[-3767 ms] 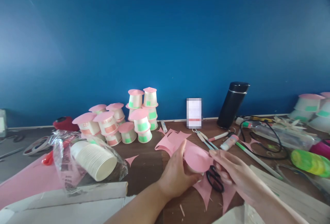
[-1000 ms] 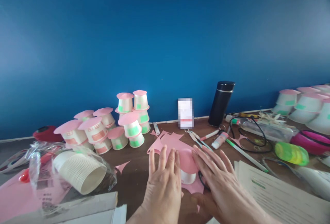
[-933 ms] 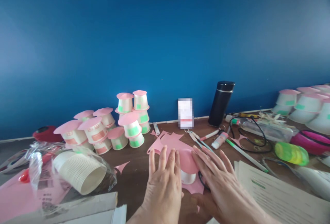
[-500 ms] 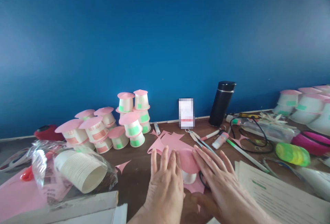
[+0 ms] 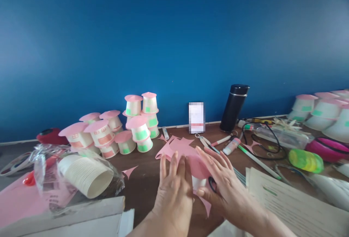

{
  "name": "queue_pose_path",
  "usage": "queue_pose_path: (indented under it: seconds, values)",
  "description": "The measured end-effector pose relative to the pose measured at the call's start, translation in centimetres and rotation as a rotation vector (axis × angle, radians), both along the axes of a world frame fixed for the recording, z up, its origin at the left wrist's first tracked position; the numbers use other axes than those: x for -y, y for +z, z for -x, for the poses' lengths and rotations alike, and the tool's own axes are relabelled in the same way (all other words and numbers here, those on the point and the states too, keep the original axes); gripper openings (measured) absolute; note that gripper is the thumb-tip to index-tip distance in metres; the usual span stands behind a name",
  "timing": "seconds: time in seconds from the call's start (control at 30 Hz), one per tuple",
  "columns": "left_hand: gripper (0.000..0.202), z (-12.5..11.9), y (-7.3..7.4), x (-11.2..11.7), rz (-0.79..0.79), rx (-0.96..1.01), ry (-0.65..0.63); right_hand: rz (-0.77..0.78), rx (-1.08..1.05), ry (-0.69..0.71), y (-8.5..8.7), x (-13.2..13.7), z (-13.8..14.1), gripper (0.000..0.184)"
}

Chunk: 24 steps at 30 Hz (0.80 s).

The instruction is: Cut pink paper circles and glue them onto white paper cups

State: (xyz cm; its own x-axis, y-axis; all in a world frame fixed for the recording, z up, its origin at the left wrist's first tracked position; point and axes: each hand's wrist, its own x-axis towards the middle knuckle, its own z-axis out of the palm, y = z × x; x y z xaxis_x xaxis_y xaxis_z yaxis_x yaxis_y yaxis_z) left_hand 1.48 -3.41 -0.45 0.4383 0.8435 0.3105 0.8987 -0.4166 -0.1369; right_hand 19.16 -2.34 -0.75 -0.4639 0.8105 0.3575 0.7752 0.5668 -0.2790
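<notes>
Between my hands stands a white paper cup (image 5: 198, 182), upside down and partly hidden, under a pink paper disc (image 5: 200, 166). My left hand (image 5: 174, 191) is on the disc's left side, its fingers stretched out and pointing away from me. From the right, my right hand (image 5: 227, 184) reaches over the disc's edge with straight fingers, its thumb near the cup. Neither hand is closed around anything. Pink paper offcuts (image 5: 174, 145) lie behind the cup, and another pink scrap (image 5: 205, 205) shows in front of it.
Stacked cups with pink tops (image 5: 137, 133) stand to the left, behind bagged paper cups (image 5: 89, 178). A black flask (image 5: 235, 107) leans by the blue wall beside a phone (image 5: 196, 117). Rightward lie a glue bottle (image 5: 231, 146), printed sheets (image 5: 289, 200) and a yellow-green bottle (image 5: 305, 160).
My right hand has shifted slightly up and left over the disc, and its thumb now shows near the cup. My left hand has barely moved.
</notes>
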Motion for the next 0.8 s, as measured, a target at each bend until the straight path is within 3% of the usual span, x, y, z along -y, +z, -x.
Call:
queue_pose_path:
  seconds: [0.4,0.6,0.7,0.8]
  values:
    - [0.056,0.0,1.0,0.3,0.087,-0.034,0.016,-0.025,0.051,0.047,0.8,-0.6,1.1,0.082]
    - [0.063,0.2,1.3,0.5,0.138,-0.064,-0.041,-0.041,0.043,0.052,0.9,-0.7,1.3,0.083]
    - [0.060,0.2,0.8,0.4,0.085,-0.047,-0.049,-0.047,0.056,0.047,0.8,-0.7,1.3,0.083]
    - [0.054,0.2,-0.6,0.0,-0.087,0.011,-0.023,-0.082,0.069,0.034,0.5,-0.4,0.9,0.086]
